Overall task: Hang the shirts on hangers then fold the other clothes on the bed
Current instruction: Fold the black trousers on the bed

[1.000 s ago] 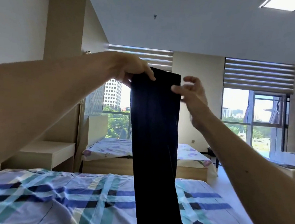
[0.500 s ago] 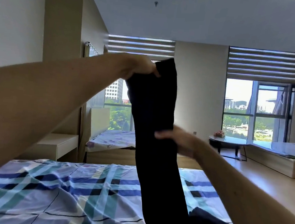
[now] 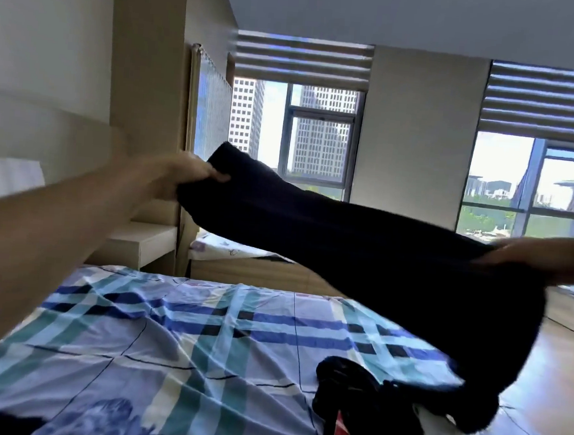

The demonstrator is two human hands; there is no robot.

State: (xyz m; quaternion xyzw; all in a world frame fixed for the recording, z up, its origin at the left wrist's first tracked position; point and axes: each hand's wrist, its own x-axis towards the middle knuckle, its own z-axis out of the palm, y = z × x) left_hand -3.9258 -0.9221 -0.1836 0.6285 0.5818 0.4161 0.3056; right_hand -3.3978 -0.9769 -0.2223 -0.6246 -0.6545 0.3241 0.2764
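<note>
- Above the bed [image 3: 166, 338], your left hand [image 3: 185, 178] pinches one end of the dark garment [image 3: 362, 250], thumb on top and fingers curled under the cloth.
- Out past the bed's right side, your right hand [image 3: 547, 256] meets the same garment where it bends. The hand is smeared by motion blur, so you cannot tell whether its fingers curl round the cloth or only support it.
- Your two hands are well apart over the bed, with the garment stretched between them in a long band that slopes down from the left hand to the right.
- From the right hand the rest of the garment hangs down, and its lower end touches the pile of clothes [image 3: 360, 401] at the bed's near right corner.
- That pile is mostly dark, with bits of red, yellow-green and white cloth showing. It lies on the bed, which is checked in blue, teal and white.
- Beyond the bed's far edge stands a second bed [image 3: 228, 248] with a pale patterned sheet, and left of that far edge sits a light wooden shelf [image 3: 146, 237].
- Farther behind the bed, windows [image 3: 319, 141] under striped blinds [image 3: 301, 60] show tall buildings and trees.
- Right of the bed, pale wooden floor [image 3: 561, 376] shows.
</note>
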